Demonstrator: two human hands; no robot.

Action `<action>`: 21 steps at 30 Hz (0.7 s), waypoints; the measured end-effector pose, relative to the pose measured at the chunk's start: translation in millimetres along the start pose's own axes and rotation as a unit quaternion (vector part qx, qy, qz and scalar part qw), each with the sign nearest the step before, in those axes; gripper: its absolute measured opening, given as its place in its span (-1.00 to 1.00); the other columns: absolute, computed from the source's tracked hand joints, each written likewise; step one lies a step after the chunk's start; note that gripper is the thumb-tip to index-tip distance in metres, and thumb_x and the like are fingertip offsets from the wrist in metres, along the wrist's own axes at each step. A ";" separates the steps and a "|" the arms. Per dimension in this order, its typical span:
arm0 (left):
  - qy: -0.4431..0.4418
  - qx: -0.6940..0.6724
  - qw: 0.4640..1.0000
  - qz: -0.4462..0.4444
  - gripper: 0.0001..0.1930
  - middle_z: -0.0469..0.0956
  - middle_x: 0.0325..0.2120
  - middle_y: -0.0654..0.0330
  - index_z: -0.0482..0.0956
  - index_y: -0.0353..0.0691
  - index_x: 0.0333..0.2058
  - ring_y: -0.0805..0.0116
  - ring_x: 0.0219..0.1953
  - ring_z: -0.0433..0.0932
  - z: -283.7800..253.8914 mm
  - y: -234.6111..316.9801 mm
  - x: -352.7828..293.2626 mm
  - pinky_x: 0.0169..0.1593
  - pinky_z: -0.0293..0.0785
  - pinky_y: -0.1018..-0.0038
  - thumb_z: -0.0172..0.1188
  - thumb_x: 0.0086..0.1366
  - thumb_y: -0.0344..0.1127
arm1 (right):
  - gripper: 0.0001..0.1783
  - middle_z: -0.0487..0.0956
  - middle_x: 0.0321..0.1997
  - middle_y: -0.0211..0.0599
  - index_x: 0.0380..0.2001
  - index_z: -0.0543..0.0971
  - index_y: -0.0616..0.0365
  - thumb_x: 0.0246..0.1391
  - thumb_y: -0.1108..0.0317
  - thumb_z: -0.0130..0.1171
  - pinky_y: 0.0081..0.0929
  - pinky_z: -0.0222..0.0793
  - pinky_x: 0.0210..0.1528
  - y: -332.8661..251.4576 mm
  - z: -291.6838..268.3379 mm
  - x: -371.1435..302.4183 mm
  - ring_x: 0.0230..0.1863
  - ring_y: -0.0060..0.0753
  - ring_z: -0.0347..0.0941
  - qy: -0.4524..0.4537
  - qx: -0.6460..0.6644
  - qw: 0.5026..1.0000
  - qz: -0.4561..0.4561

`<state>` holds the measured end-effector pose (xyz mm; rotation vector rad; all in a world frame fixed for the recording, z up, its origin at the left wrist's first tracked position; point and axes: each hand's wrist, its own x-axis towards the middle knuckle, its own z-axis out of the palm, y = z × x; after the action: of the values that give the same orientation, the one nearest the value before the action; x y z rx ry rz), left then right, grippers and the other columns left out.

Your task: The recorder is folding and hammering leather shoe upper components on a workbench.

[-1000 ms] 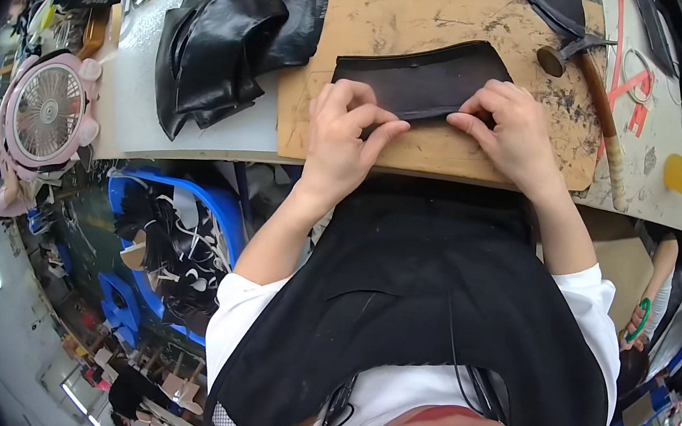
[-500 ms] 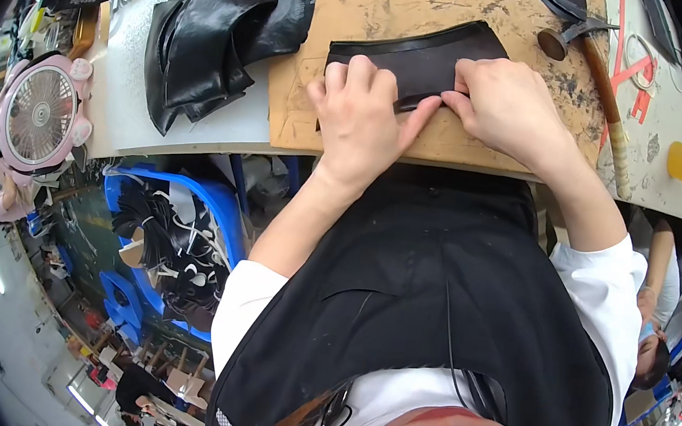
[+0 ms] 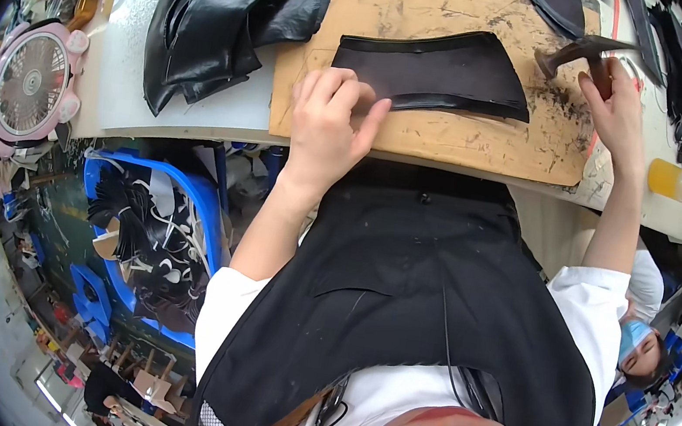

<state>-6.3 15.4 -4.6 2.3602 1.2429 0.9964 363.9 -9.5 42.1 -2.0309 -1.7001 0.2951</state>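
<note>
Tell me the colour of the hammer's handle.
The visible part of the handle is brown, best in the head view.

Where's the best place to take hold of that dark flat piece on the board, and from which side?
Probably pinch the right end of the dark piece, coming from the right: it lies nearly flat on the board, that end is uncovered, and the left hand covers its near left corner.
</note>
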 end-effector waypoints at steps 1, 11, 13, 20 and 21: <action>-0.003 -0.002 1.000 0.000 -0.81 0.47 -0.39 0.22 0.52 -0.16 -0.49 0.17 -0.26 0.44 -0.1 -1.1 -0.4 -0.16 0.30 0.29 0.39 0.02 -0.32 | -0.57 0.55 -0.33 -0.19 -0.20 0.53 0.29 0.10 0.11 0.27 -0.34 0.36 -0.26 -23.9 -6.9 -5.3 -0.37 -0.24 0.43 -0.001 0.000 1.000 0.003; 0.011 -0.042 0.999 -0.023 -0.87 0.48 -0.40 0.21 0.55 -0.19 -0.49 0.17 -0.31 0.45 1.9 -3.0 5.8 -0.18 0.32 0.30 0.36 0.03 -0.43 | -0.69 0.55 -0.57 -0.05 -0.39 0.42 0.16 0.10 0.16 0.23 -0.13 0.41 -0.46 -146.4 16.5 -29.3 -0.47 0.04 0.53 -0.199 -0.013 0.966 -0.165; 0.008 -0.048 0.999 -0.014 -0.88 0.47 -0.41 0.21 0.55 -0.19 -0.50 0.17 -0.31 0.45 -4.0 1.2 -3.1 -0.19 0.31 0.30 0.35 0.03 -0.44 | -0.69 0.57 -0.56 -0.06 -0.40 0.45 0.16 0.10 0.13 0.22 -0.16 0.44 -0.45 -164.4 18.4 -33.3 -0.46 0.02 0.54 -0.232 0.044 0.963 -0.128; 0.009 -0.034 0.999 -0.023 -0.89 0.49 -0.39 0.17 0.55 -0.18 -0.48 0.12 -0.30 0.47 -3.9 -1.6 -2.5 -0.18 0.35 0.28 0.33 0.05 -0.43 | -0.69 0.61 -0.45 -0.04 -0.25 0.61 0.09 0.13 0.08 0.15 -0.17 0.50 -0.31 -192.0 54.6 10.2 -0.35 0.01 0.58 -0.214 0.076 0.967 -0.113; 0.001 -0.027 1.000 -0.012 -0.89 0.51 -0.37 0.12 0.56 -0.20 -0.46 0.07 -0.28 0.47 -1.8 0.8 1.1 -0.16 0.37 0.26 0.33 0.05 -0.42 | -0.72 0.62 -0.46 -0.04 -0.29 0.64 0.05 0.14 0.10 0.13 -0.20 0.52 -0.33 -195.0 69.7 11.7 -0.36 0.02 0.59 -0.240 0.068 0.963 -0.102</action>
<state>-6.6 15.7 -2.4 2.2999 1.2268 1.0123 165.6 40.3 77.5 -1.7571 -2.0855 0.8642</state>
